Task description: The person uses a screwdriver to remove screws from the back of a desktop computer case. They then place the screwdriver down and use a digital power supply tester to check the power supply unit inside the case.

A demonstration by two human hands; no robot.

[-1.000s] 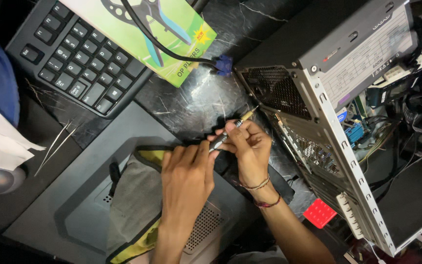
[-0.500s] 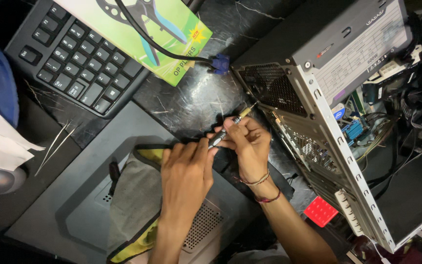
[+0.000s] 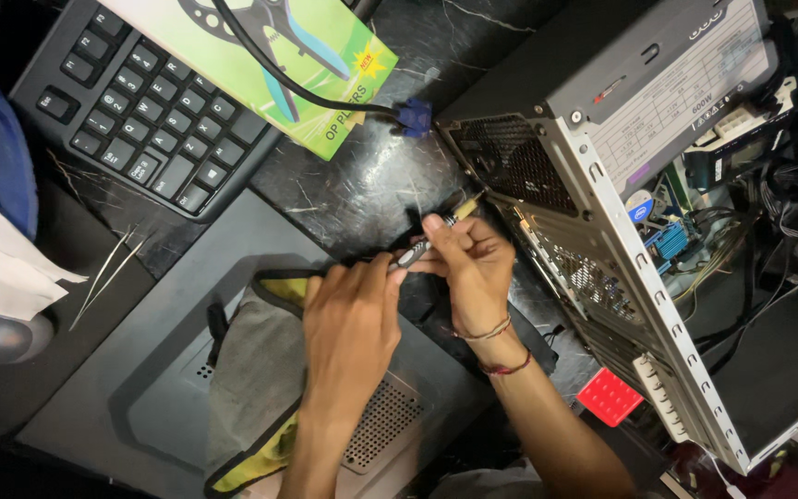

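1. A dark marble desk [image 3: 362,185] lay under everything.
2. Both hands pinched a small screwdriver [image 3: 431,238]: the left hand [image 3: 353,323] closed on its handle, the right hand [image 3: 473,263] on its shaft.
3. The tool sat just beside the open PC case [image 3: 602,176].
4. A grey cloth [image 3: 260,370] lay below the hands; a keyboard [image 3: 140,111] lay well left of the case.

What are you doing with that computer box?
A person holds a small screwdriver in both hands: the left hand grips the handle end, the right hand pinches it nearer the tip. The tip points toward the back of an opened computer case lying on a dark marble table. A black keyboard, a green pliers package and a small red block lie nearby.
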